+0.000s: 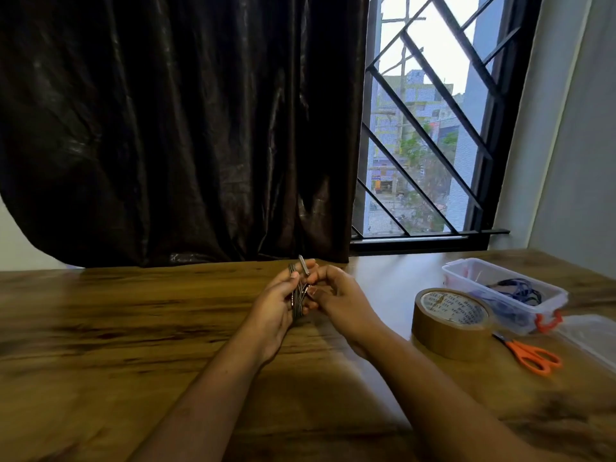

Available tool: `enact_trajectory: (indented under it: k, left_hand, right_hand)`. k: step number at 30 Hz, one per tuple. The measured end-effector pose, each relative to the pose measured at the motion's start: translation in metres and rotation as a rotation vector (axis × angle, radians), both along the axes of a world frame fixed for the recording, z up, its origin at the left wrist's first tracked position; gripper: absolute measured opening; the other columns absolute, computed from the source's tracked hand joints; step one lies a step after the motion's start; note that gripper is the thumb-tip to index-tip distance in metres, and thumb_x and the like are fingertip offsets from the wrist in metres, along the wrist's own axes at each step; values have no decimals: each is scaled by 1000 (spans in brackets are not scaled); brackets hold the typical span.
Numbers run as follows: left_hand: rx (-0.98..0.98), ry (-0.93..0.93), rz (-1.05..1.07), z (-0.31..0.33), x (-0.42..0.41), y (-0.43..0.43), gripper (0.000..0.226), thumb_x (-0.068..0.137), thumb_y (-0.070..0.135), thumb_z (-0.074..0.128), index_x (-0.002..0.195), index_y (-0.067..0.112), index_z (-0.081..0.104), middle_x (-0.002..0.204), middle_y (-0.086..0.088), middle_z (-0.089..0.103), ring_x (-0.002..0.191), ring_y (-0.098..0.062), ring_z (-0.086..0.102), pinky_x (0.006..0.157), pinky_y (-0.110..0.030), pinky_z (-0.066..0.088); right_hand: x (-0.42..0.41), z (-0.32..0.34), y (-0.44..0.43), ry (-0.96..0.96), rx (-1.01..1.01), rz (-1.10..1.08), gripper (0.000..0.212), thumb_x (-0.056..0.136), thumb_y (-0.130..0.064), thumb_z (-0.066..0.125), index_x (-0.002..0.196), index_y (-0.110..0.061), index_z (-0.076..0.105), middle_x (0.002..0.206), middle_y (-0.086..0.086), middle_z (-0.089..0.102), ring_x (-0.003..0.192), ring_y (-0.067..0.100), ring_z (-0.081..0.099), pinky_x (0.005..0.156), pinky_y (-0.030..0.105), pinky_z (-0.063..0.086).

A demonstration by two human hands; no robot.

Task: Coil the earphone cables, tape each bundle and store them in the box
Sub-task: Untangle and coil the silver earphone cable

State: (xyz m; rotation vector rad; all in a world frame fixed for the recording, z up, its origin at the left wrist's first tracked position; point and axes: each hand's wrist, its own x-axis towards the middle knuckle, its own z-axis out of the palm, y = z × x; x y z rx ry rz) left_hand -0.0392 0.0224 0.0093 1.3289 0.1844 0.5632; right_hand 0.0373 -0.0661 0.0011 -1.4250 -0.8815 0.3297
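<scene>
1. Between my two hands, held just above the brown wood-grain table [133, 328], is the dark thin earphone cable coil [297, 300], gathered into a narrow upright bundle.
2. My left hand [276, 311] is closed around the coil, thumb pressed across the strands, with a small metal-coloured plug end [304, 264] sticking out above the fingers.
3. My right hand [336, 300] is curled, fingertips pinching at the side of the same bundle; whether it holds a loose tail of cable I cannot tell.
4. Step in hand, as I judge it: finish the coil and pin it flat before taping.
5. Keep the left thumb firm on the strands so no loop springs free.
6. Tuck the plug end along the bundle, not across it, so tape can close over it.
7. Do not pull the loops tight; a sharp bend near the plug could strain the wire.
8. To the right of my right hand stands the brown packing-tape roll [451, 323], well apart from the coil.
9. Beyond the roll sits the clear plastic storage box [466, 268], open, with a dark blue cable bundle [520, 290] already inside.
10. Just right of the roll lie the orange-handled scissors [530, 356].
11. Release only the right hand to fetch tape.
</scene>
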Motion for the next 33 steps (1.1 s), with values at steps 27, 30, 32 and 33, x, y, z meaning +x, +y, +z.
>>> enact_trajectory:
  k: [27, 30, 32, 33]
  left_hand:
    - [-156, -50, -17, 1, 0, -8, 23, 97, 20, 42, 93, 13, 64, 88, -7, 68, 55, -9, 58, 46, -16, 47]
    - [-135, -40, -38, 1, 0, -8, 22, 97, 19, 43, 95, 13, 64, 78, -5, 68, 50, -7, 57, 44, -15, 46]
    - [-119, -42, -31, 2, -1, -8, 22, 97, 16, 43, 94, 11, 64, 76, -3, 67, 51, -7, 57, 44, -15, 46]
    - [-120, -50, -26, 2, -2, -7, 22, 97, 15, 43, 94, 11, 64, 76, -3, 67, 52, -7, 58, 44, -15, 47]
  right_hand:
    - [-1, 0, -3, 306, 145, 61, 19, 82, 3, 66, 98, -2, 56, 78, 7, 63, 59, 10, 62, 60, 24, 53]
    - [3, 0, -4, 305, 114, 106, 18, 85, 6, 61, 96, -5, 54, 68, 1, 63, 54, 8, 60, 61, 25, 54]
    - [3, 0, -4, 258, 126, 104, 18, 85, 8, 60, 95, -6, 53, 67, 1, 64, 55, 9, 59, 62, 26, 54]
    - [2, 0, -4, 221, 130, 104, 18, 85, 8, 60, 96, -5, 53, 69, 3, 64, 55, 9, 59, 61, 26, 54]
